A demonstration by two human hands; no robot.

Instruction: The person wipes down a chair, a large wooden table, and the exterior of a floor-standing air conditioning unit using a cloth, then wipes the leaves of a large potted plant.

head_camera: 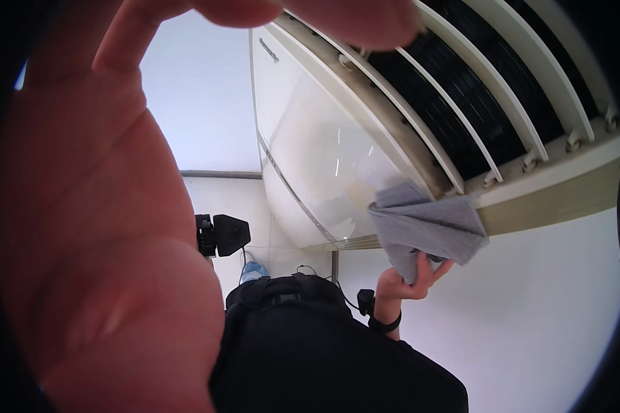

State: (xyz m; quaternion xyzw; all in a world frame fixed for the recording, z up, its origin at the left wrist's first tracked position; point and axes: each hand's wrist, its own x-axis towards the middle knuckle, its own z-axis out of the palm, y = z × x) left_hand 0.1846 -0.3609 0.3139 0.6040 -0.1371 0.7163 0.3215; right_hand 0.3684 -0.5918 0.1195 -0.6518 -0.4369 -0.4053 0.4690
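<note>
My left hand (119, 206) looms very close to the camera and covers the left side. Its bare palm faces me, and its bent fingers reach across the top, partly cut off by the frame. Whether those fingertips hold or touch anything cannot be told. My right hand (418, 281) grips a grey cloth (429, 222) by its lower part. The folded cloth overlaps the corner where the louvers (460, 116) of a white floor-standing air conditioner (320, 139) meet its side frame. Yellowish marks show on the glossy front panel beside the cloth.
A white wall (516, 304) stands to the right, close to the unit. Below lies a pale tiled floor (227, 199) with a dark baseboard (222, 174). Black devices with cables (231, 235) sit near both wrists. A blue-covered foot (254, 271) shows below.
</note>
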